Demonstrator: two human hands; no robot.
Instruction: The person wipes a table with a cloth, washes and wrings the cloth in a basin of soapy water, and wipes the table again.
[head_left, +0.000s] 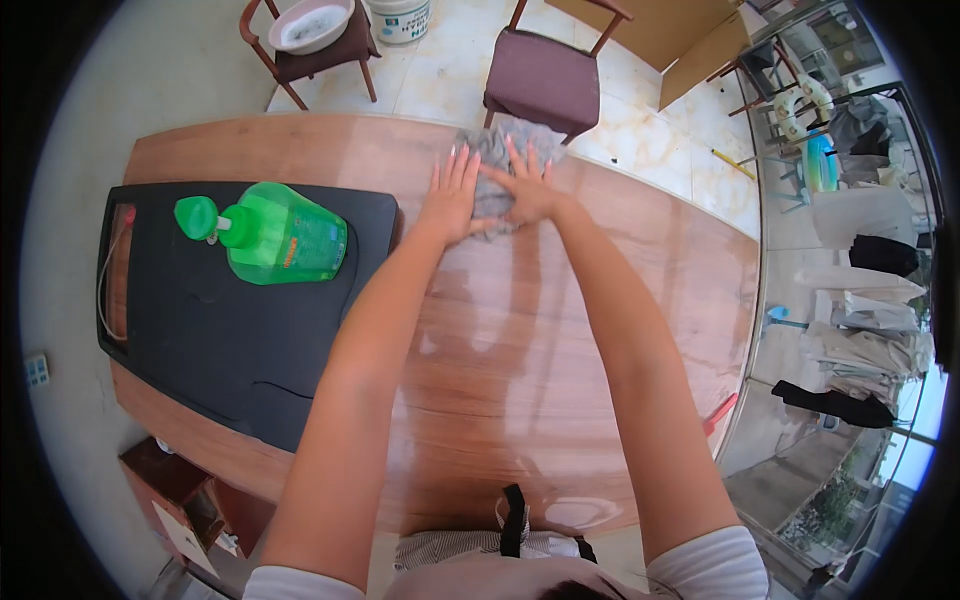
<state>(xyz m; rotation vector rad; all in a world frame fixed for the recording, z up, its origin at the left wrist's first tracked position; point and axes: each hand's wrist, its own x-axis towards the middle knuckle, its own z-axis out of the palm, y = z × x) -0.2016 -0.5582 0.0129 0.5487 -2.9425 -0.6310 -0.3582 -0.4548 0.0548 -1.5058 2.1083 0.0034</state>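
Observation:
A crumpled grey cloth (492,200) lies near the far edge of the wood-grain table (480,360). My left hand (448,200) rests flat at the cloth's left side, fingers stretched forward. Spread fingers of my right hand (528,192) press down on top of the cloth, and its thumb side points toward my left hand. Neither hand is closed around the cloth. To the left, a green pump bottle (290,240) is on a flat black panel (230,350) that covers the table's left part. Shiny, wet-looking streaks mark the tabletop.
Beyond the table are a chair (540,75), another chair bearing a pink basin (312,25), and a white bucket (402,20). A red-handled object (720,412) lies at the right edge. Clothes (870,340) hang farther right. A brown cabinet (180,480) stands lower left.

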